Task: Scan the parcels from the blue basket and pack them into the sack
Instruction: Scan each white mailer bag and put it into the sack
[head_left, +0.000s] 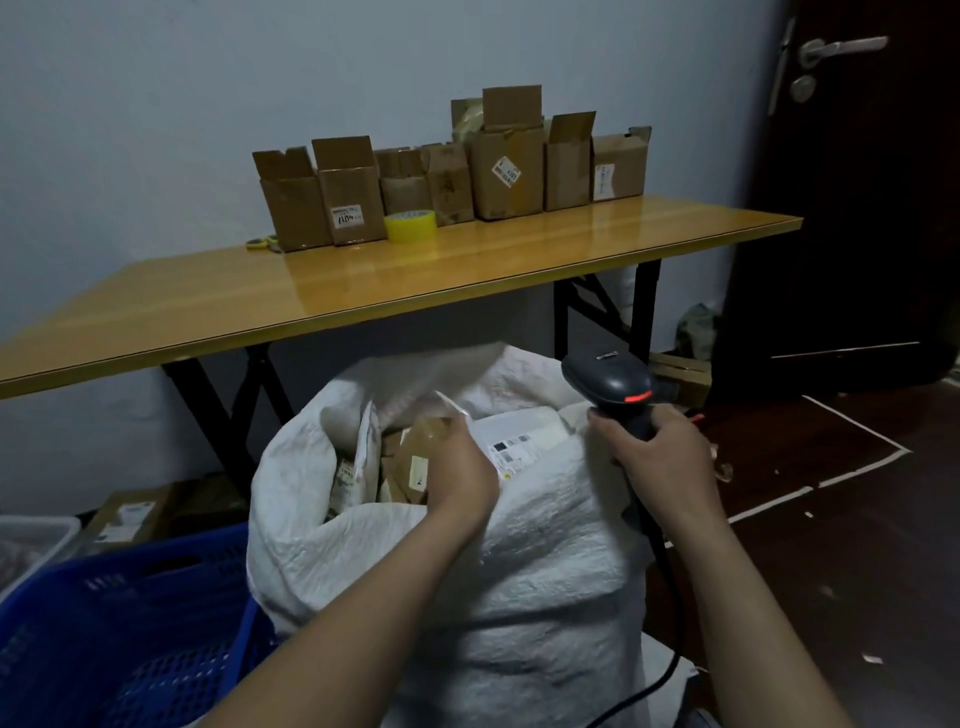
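Note:
A tall white woven sack (524, 587) stands open in front of me, full of parcels. My left hand (457, 467) reaches into its mouth and grips a brown taped parcel (421, 452) lying among the others. A white parcel (519, 439) with a printed label lies at the top right of the sack. My right hand (660, 441) grips the handle of a black barcode scanner (613, 387), whose red light glows above the sack's right rim. The blue basket (119, 623) sits at the lower left; its inside is dark.
A wooden folding table (363, 280) stands behind the sack, with a row of open cardboard boxes (452, 176), a yellow tape roll (409, 225) and scissors along the wall. A dark door (857, 182) is at the right. More boxes lie on the floor under the table.

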